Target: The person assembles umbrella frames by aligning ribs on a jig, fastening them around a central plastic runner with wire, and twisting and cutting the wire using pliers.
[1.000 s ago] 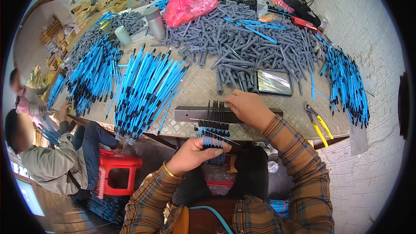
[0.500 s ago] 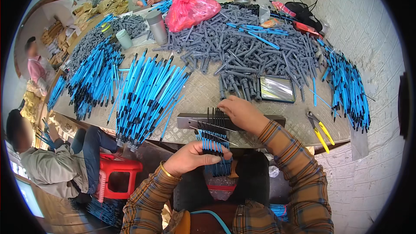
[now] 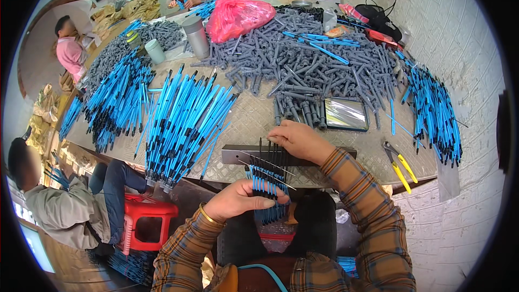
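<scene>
Over the near edge of the counter (image 3: 246,111), the left hand (image 3: 232,201) grasps blue rods (image 3: 264,185); the right hand (image 3: 300,141) has shifted left, fingers at their black tips (image 3: 261,146), grip unclear; work seems centred there

Smooth plastic is shown by the blue rods (image 3: 264,185), matt plastic by the grey pieces (image 3: 324,62). Smooth metal is seen in the bar (image 3: 232,155), and crinkled, glossy film in the pink bag (image 3: 238,20). The tabletop (image 3: 243,113) is finely patterned; the wall (image 3: 435,43) is roughly coated; the sleeves (image 3: 362,192) are made of woven cloth.
</scene>
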`<state>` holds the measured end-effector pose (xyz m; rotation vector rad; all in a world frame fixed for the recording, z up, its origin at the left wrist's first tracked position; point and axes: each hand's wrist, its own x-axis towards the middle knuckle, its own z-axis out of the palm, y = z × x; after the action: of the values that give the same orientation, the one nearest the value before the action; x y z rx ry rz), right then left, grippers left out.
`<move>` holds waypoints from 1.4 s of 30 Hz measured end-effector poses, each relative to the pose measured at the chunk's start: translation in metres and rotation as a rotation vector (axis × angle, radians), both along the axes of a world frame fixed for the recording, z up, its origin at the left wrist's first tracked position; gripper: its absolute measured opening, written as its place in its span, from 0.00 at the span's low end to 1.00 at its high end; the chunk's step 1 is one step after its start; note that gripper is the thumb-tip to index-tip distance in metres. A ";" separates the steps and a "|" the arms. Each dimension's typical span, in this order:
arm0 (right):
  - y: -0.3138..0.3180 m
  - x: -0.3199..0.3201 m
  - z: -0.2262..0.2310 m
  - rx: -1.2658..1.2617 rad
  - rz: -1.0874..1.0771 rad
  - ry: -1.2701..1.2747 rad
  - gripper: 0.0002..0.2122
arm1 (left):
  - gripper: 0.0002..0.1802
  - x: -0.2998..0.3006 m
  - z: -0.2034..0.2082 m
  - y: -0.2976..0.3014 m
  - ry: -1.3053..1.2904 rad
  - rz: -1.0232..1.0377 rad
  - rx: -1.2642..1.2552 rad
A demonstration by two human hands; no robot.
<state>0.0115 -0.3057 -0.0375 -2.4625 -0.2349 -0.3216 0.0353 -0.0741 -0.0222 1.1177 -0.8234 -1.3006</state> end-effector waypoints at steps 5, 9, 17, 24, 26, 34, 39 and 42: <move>-0.003 -0.004 -0.002 -0.023 -0.010 0.011 0.08 | 0.14 -0.001 0.002 0.001 -0.006 0.009 -0.001; -0.001 -0.012 0.000 -0.049 -0.076 0.013 0.09 | 0.14 -0.001 0.001 0.000 -0.048 0.009 -0.019; -0.001 -0.012 0.002 0.024 -0.088 0.013 0.09 | 0.14 -0.001 0.002 0.000 -0.080 -0.007 -0.001; 0.000 -0.006 -0.001 0.055 -0.060 0.046 0.10 | 0.15 0.001 0.000 -0.001 -0.068 -0.021 -0.015; 0.000 -0.004 0.000 0.059 -0.054 0.049 0.10 | 0.15 0.002 0.000 -0.001 -0.055 -0.039 -0.018; 0.011 0.008 -0.005 0.110 -0.009 0.019 0.11 | 0.14 0.007 -0.001 0.005 -0.122 -0.038 -0.035; 0.005 0.003 -0.003 0.073 -0.094 0.016 0.09 | 0.14 0.001 0.001 0.001 -0.214 -0.038 -0.075; -0.004 -0.021 0.006 0.045 -0.174 0.080 0.05 | 0.14 -0.009 -0.009 -0.003 -0.362 0.004 -0.216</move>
<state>-0.0095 -0.3100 -0.0317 -2.4504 0.0204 -0.2976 0.0262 -0.0767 -0.0309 1.1948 -1.1974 -0.9900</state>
